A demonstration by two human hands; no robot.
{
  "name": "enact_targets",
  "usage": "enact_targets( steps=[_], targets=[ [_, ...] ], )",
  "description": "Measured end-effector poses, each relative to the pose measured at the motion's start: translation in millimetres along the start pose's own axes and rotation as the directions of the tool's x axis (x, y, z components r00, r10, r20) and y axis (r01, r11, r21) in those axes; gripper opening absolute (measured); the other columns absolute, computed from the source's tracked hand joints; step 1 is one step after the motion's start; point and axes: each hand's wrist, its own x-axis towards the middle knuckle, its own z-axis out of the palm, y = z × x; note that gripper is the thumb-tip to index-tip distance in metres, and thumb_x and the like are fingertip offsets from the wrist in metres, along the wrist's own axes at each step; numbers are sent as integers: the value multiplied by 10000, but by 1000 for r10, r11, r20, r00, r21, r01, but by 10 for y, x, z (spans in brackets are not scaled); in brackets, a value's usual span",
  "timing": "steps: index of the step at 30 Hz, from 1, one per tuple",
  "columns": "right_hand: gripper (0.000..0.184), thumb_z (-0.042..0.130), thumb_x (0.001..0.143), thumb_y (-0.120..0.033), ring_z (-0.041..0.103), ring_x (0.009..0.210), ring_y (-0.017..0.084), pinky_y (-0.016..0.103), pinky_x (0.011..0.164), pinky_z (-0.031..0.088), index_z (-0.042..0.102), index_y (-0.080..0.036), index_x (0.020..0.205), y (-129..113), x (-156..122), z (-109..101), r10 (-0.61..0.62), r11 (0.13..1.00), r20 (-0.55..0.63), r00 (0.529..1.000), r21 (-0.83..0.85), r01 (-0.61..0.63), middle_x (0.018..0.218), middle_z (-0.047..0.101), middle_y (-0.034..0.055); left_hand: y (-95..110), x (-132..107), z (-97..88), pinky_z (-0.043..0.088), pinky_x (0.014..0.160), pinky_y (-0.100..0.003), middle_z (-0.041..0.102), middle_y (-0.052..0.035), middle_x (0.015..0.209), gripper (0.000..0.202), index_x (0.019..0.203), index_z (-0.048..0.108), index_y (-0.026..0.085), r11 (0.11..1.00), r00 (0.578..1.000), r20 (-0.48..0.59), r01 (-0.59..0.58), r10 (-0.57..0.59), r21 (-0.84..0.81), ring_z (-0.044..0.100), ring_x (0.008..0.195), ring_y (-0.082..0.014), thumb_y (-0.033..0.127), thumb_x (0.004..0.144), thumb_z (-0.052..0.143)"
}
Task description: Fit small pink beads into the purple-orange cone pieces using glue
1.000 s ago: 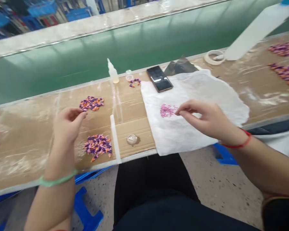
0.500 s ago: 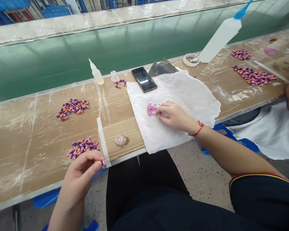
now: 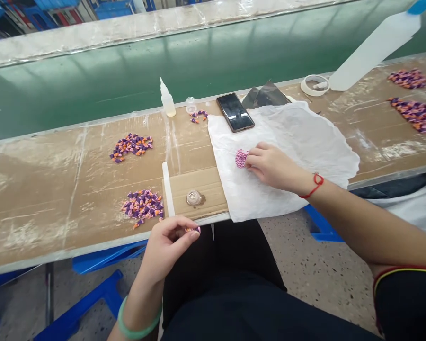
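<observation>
My left hand (image 3: 166,246) is at the bench's front edge, pinching a small purple-and-orange piece (image 3: 192,229) between thumb and fingertips. My right hand (image 3: 271,166) rests on a crumpled white cloth (image 3: 305,142), its fingertips against a small pile of pink granules (image 3: 241,158). The fingertips partly hide that pile's right side. Loose purple-and-orange pieces lie in heaps on the brown bench top, one (image 3: 142,207) near my left hand and another (image 3: 130,147) farther back.
A black phone (image 3: 235,112), glue bottle (image 3: 167,98), small glass jar (image 3: 190,105), tape roll (image 3: 315,85) and large plastic bottle (image 3: 374,49) stand along the back. A green belt (image 3: 128,80) runs behind the bench. Blue stools (image 3: 92,303) stand below.
My left hand has moved right along the bench's front edge, still pinching a small piece. My right hand stays at the pink pile.
</observation>
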Motion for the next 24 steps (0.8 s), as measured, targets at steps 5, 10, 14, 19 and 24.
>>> enact_targets(
  steps=[5,10,14,19,24],
  targets=[
    [224,446,927,-88,505,843,256,361,735,377,645,-109,827,-68,73,-42,-6,986,171,985,-163,34,875,645,150,11,-4,1,495,532,-196,732,-57,696,126,752,753,167,999,999,-2,-35,35,-7,625,578,-132,285,794,753],
    [208,420,918,-96,494,852,270,395,760,376,598,-139,819,-92,-54,6,91,991,41,995,-99,-86,876,626,157,32,35,112,518,585,-187,713,-40,657,188,702,728,163,996,998,-11,-59,58,-72,652,610,-127,289,841,716],
    [116,476,954,-189,505,829,223,381,781,412,520,-195,847,-297,-266,-66,217,902,-196,956,416,-119,852,578,75,89,127,336,532,604,-204,715,-38,680,139,782,743,152,975,997,25,-62,69,-211,668,631,-134,285,824,749],
    [122,484,1008,-243,468,779,164,322,719,417,486,-218,889,-860,-367,-226,251,582,-225,942,812,39,847,495,17,153,232,655,537,643,-225,650,16,658,432,1202,709,151,902,985,116,-64,125,-427,654,634,-121,342,823,786],
    [97,496,990,-163,485,860,163,324,771,421,482,-216,910,-1152,-291,-231,211,652,-393,895,739,171,877,500,18,154,207,777,531,649,-218,653,18,658,433,1210,725,167,850,978,125,-79,168,-520,640,631,-106,375,835,787]
  ],
)
